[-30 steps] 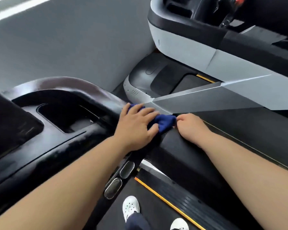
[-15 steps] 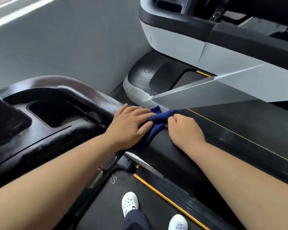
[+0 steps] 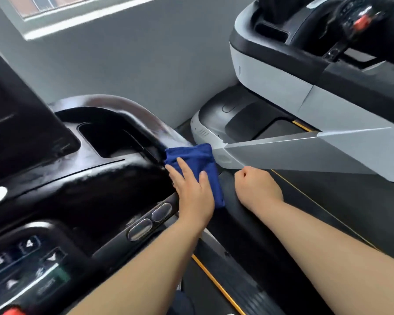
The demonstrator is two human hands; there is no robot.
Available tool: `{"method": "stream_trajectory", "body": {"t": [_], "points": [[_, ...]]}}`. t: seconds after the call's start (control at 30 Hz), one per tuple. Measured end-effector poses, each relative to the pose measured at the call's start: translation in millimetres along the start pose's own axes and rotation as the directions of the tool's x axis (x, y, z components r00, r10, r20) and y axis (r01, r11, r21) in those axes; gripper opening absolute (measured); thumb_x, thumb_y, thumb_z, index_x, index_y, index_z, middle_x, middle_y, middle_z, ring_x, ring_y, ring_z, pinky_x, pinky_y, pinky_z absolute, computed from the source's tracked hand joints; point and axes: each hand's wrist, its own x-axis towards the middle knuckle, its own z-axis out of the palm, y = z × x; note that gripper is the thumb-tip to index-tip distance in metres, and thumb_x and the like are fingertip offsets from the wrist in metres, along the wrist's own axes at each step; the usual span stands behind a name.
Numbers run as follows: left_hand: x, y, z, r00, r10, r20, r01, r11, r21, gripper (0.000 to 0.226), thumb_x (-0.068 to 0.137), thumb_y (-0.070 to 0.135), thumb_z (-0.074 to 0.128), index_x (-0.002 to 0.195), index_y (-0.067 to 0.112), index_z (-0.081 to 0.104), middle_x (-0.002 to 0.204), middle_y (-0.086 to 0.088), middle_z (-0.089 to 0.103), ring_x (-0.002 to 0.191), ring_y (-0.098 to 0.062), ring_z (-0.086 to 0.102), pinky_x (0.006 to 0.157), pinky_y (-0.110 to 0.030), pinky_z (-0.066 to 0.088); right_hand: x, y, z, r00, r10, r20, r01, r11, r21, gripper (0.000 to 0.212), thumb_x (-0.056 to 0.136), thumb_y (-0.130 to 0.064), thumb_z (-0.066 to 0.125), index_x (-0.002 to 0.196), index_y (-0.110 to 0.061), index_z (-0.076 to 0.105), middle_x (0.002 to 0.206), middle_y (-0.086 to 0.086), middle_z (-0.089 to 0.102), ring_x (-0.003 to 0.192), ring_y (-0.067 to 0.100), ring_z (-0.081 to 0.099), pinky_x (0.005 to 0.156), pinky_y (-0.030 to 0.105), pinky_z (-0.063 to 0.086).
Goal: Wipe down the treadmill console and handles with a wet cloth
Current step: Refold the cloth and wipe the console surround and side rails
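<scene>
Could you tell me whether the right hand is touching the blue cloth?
Apart. The head view shows bare black handrail between the curled right hand and the blue cloth.

Head-worn view — down, close over hands point(image 3: 225, 189)

Left hand point(image 3: 192, 189) is covering the near half of the cloth point(image 3: 191, 155). Right hand point(image 3: 256, 188) is curling its fingertips under, out of sight. Keypad point(image 3: 21, 262) labels are smearing with blur; only a "4" is reading. Red button point(image 3: 11, 312) is being cropped by the bottom edge, the screen point(image 3: 14, 123) by the left, the neighbouring console point(image 3: 282, 71) by the top and right.
</scene>
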Motion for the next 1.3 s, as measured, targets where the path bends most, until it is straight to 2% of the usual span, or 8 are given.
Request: {"method": "stream_trajectory", "body": {"t": [0.37, 0.53, 0.63, 0.77, 0.87, 1.0, 1.1, 1.3], "points": [[156, -10, -63, 0.986, 0.0, -0.166, 0.018, 0.994, 0.107, 0.062, 0.101, 0.029, 0.036, 0.151, 0.009, 0.006, 0.155, -0.02, -0.015, 0.144, -0.034, -0.005, 0.117, -0.04, 0.0, 20, -37, 21, 0.995, -0.034, -0.089, 0.034, 0.999, -0.007, 0.029, 0.092, -0.025, 0.031, 0.065, -0.018, 0.035, 0.08, 0.002, 0.051, 0.076, 0.029, 0.045, 0.062, 0.034, 0.032], [93, -22, -46, 0.979, 0.194, 0.062, -0.203, 0.949, 0.242, 0.06, 0.099, 0.032, 0.031, 0.151, 0.013, 0.008, 0.157, -0.014, -0.015, 0.143, -0.033, -0.016, 0.115, -0.046, -0.009, 20, -39, 19, 0.993, -0.006, -0.115, 0.01, 0.999, 0.036, 0.032, 0.097, -0.029, 0.031, 0.071, -0.016, 0.045, 0.088, 0.006, 0.058, 0.082, 0.029, 0.047, 0.067, 0.035, 0.033], [47, -26, -44, 0.9, 0.333, 0.28, -0.373, 0.922, 0.103, 0.04, 0.096, 0.013, 0.03, 0.13, 0.004, 0.048, 0.157, -0.022, 0.001, 0.141, -0.048, -0.01, 0.112, -0.062, 0.004, 12, -36, 15, 0.938, -0.004, -0.346, 0.109, 0.952, 0.285, 0.032, 0.093, -0.038, 0.035, 0.11, -0.021, 0.056, 0.116, 0.003, 0.058, 0.099, 0.026, 0.053, 0.082, 0.035, 0.039], [66, -21, -105, 0.975, 0.198, 0.104, -0.164, 0.948, -0.273, 0.044, 0.092, 0.011, 0.037, 0.133, 0.021, 0.049, 0.141, 0.0, 0.048, 0.126, -0.009, 0.045, 0.108, -0.02, 0.033, -13, -69, 25, 0.869, -0.377, -0.32, 0.442, 0.882, 0.161, 0.054, 0.088, -0.053, 0.037, 0.138, -0.033, 0.045, 0.149, -0.004, 0.038, 0.132, 0.021, 0.038, 0.11, 0.038, 0.03], [102, -37, -158, 0.909, 0.415, 0.018, -0.414, 0.901, 0.13, 0.044, 0.078, 0.018, 0.042, 0.119, 0.018, 0.059, 0.121, -0.003, 0.06, 0.106, -0.017, 0.058, 0.097, -0.032, 0.044, -9, -103, 50, 0.886, -0.453, 0.1, 0.461, 0.832, -0.31, 0.06, 0.095, -0.054, 0.033, 0.15, -0.037, 0.016, 0.161, -0.005, 0.004, 0.147, 0.021, 0.003, 0.118, 0.046, 0.004], [147, -65, -192, 0.879, 0.339, 0.335, -0.469, 0.493, 0.733, 0.044, 0.086, 0.037, 0.036, 0.119, 0.021, 0.061, 0.121, -0.005, 0.061, 0.11, -0.03, 0.055, 0.09, -0.039, 0.044, -16, -77, 55, 0.866, -0.496, 0.057, 0.448, 0.722, -0.528, 0.068, 0.095, -0.043, 0.046, 0.151, -0.034, 0.009, 0.16, -0.002, 0.007, 0.147, 0.027, 0.011, 0.115, 0.048, 0.015], [159, -76, -195, 0.816, 0.347, 0.462, -0.572, 0.373, 0.731, 0.062, 0.077, 0.045, 0.014, 0.106, 0.024, 0.064, 0.111, 0.0, 0.065, 0.105, -0.025, 0.058, 0.087, -0.036, 0.045, -31, -44, 53, 0.844, -0.535, 0.024, 0.447, 0.679, -0.582, 0.073, 0.086, -0.045, 0.059, 0.149, -0.029, 0.026, 0.156, 0.004, 0.027, 0.14, 0.032, 0.031, 0.108, 0.052, 0.032], [159, -79, -192, 0.8, 0.388, 0.458, -0.595, 0.415, 0.688, 0.048, 0.078, 0.038, 0.022, 0.094, 0.02, 0.064, 0.097, -0.001, 0.067, 0.095, -0.026, 0.058, 0.083, -0.039, 0.046, 4, -94, 70, 0.863, -0.505, 0.017, 0.423, 0.702, -0.573, 0.076, 0.09, -0.05, 0.052, 0.151, -0.033, 0.011, 0.16, 0.003, 0.01, 0.146, 0.03, 0.013, 0.115, 0.049, 0.013]]}}
